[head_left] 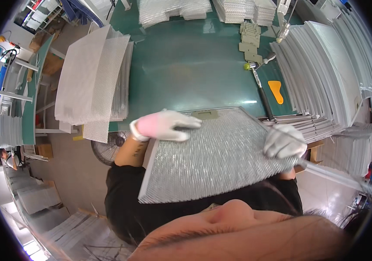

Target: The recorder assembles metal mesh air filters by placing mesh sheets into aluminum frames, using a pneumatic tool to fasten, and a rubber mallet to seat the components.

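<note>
A silver mesh filter panel (212, 152) is tilted between the green table's front edge and my body. A thin metal frame strip (333, 174) runs along the panel's edges, and a loose length sticks out to the right past its corner. My left hand (164, 125), in a white glove with a pink patch, lies on the panel's upper left with fingers stretched out. Beside those fingertips, a grey-green tab (205, 115) sits at the top edge. My right hand (285, 142), also gloved, is closed at the panel's right edge around the frame strip; its fingers are slightly blurred.
On the green table (186, 74) lie a mallet (262, 93), an orange scraper (275, 91) and several grey-green tabs (250, 41). Mesh sheets (88, 78) are stacked left, framed panels (320, 69) right, more mesh (175, 11) at the back. A floor fan (107, 148) stands lower left.
</note>
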Demonstrator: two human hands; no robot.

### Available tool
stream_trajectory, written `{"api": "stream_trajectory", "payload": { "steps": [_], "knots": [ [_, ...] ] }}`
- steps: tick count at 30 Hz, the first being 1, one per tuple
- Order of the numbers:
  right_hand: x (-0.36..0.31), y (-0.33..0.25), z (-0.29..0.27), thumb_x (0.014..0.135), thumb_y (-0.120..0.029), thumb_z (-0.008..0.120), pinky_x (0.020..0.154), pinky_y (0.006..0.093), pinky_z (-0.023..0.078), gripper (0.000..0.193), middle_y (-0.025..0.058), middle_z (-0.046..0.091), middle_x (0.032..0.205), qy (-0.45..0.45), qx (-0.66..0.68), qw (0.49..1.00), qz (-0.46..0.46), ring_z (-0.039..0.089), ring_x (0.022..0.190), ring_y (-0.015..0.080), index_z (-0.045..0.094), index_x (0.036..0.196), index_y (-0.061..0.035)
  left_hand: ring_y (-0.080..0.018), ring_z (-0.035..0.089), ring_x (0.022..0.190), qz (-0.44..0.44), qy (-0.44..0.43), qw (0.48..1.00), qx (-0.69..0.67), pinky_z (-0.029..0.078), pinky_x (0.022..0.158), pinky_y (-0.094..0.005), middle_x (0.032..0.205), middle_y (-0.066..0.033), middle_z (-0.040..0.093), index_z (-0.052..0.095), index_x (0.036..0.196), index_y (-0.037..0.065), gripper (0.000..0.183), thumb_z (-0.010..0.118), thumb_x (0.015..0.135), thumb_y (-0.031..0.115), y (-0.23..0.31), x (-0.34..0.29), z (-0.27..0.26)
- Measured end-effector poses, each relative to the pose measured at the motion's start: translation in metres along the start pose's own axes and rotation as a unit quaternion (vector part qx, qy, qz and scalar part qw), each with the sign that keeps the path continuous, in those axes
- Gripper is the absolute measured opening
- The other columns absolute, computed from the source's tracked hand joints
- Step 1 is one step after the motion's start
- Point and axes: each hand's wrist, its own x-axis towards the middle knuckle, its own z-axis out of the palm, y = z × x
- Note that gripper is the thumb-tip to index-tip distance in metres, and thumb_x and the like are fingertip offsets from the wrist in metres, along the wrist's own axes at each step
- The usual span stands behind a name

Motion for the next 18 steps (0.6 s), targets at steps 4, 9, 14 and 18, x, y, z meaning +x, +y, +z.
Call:
{"api": "stream_trajectory", "payload": {
  "steps": [4, 9, 14, 18],
  "knots": [
    [0.027, 0.014, 0.009, 0.094, -0.031, 0.065, 0.054, 0.0323, 0.05, 0.03, 0.0081, 0.062, 0.067, 0.247, -0.085, 0.965, 0.035, 0.063, 0.059, 0.0226, 0.059, 0.08, -0.0044, -0.0445, 0.057, 0.112, 0.367, 0.057, 0.927, -0.052, 0.049, 0.089, -0.0511, 0.121, -0.0297, 0.057, 0.06, 0.115, -0.01, 0.06, 0.066, 0.085, 0.041, 0.066, -0.036, -0.023],
    [0.011, 0.076, 0.007, 0.084, -0.025, 0.074, 0.091, 0.037, 0.046, 0.073, 0.0198, 0.052, 0.122, 0.483, -0.233, 0.832, 0.142, 0.054, 0.104, 0.0251, 0.034, 0.137, 0.006, -0.0222, 0.063, 0.075, 0.218, 0.722, 0.647, 0.112, 0.051, 0.074, -0.0338, 0.085, -0.0121, 0.066, 0.063, 0.094, -0.004, 0.018, 0.068, 0.076, -0.004, 0.077, 0.006, -0.004],
    [-0.075, 0.145, 0.048, 0.06, -0.028, 0.091, 0.11, 0.0517, 0.029, 0.13, 0.0308, 0.021, 0.147, 0.259, -0.533, 0.767, 0.247, 0.029, 0.135, 0.044, 0.003, 0.151, 0.0023, -0.0059, 0.055, 0.069, 0.162, 0.746, 0.644, 0.049, 0.046, 0.063, -0.0199, 0.083, -0.0039, 0.061, 0.058, 0.092, 0.0, 0.016, 0.068, 0.082, -0.006, 0.056, 0.02, -0.04],
    [-0.07, 0.16, 0.057, 0.053, -0.03, 0.094, 0.107, 0.0503, 0.035, 0.131, 0.0333, 0.026, 0.141, 0.266, -0.583, 0.701, 0.313, 0.036, 0.127, 0.0477, 0.009, 0.146, 0.0038, -0.0027, 0.051, 0.067, 0.194, 0.738, 0.644, -0.065, 0.043, 0.059, -0.0172, 0.079, -0.0009, 0.057, 0.048, 0.084, 0.004, 0.022, 0.066, 0.084, -0.009, 0.067, 0.025, -0.046]
  ]
}}
